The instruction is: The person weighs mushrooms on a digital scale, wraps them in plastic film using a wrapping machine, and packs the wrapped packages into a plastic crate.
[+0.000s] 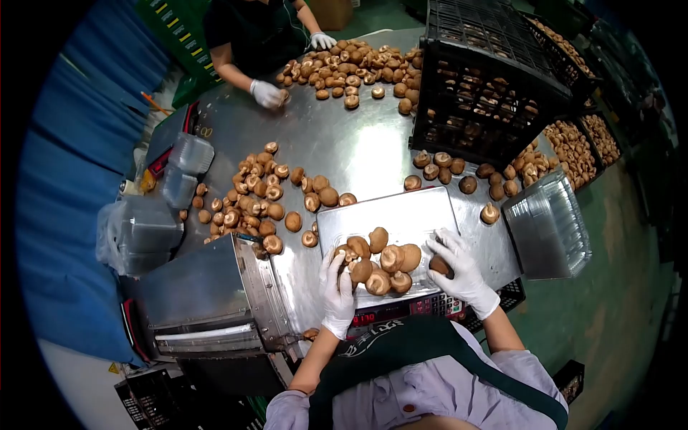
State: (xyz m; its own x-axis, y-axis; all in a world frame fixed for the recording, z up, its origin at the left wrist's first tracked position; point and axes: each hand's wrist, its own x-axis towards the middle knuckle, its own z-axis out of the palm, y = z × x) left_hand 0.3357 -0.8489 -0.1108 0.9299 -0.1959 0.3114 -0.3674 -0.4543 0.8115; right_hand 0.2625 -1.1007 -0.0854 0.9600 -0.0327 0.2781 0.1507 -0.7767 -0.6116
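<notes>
Scale platform [423, 211]: at the near edge of the steel tabletop [315, 132], bare and shiny along its far edge.
Weighed shiitake mushrooms [391, 259]: a close cluster over the near half of the platform, some caps up, some stems showing.
Left hand [337, 290]: white-gloved, fingers bent against the cluster at the platform's left edge – touching mushrooms, though I cannot tell whether it grips any.
Right hand [462, 274]: white-gloved, fingers spread wide over the platform's right edge; one brown mushroom [439, 266] shows between thumb and forefinger – held or merely touched, I cannot tell.
Display [365, 318]: red digits lit below the platform's near edge, keypad [438, 306] to its right.
Left pile [247, 201]: loose mushrooms toward the tabletop's left edge, a few trailing to the platform's far left corner.
Far pile [344, 64]: mushrooms heaped along the tabletop's far edge.
Co-worker: two white-gloved hands, one [266, 94] at a mushroom near the far left corner, the other [322, 40] beside the far pile.
Black crate [494, 86]: at the tabletop's far right corner, mushrooms visible through its slats, several loose ones near its base.
Clear plastic trays [548, 229]: at the right edge, near the right hand.
Clear containers [147, 233]: stacked at the left edge, behind a metal-cased machine [193, 287] at the near left corner.
</notes>
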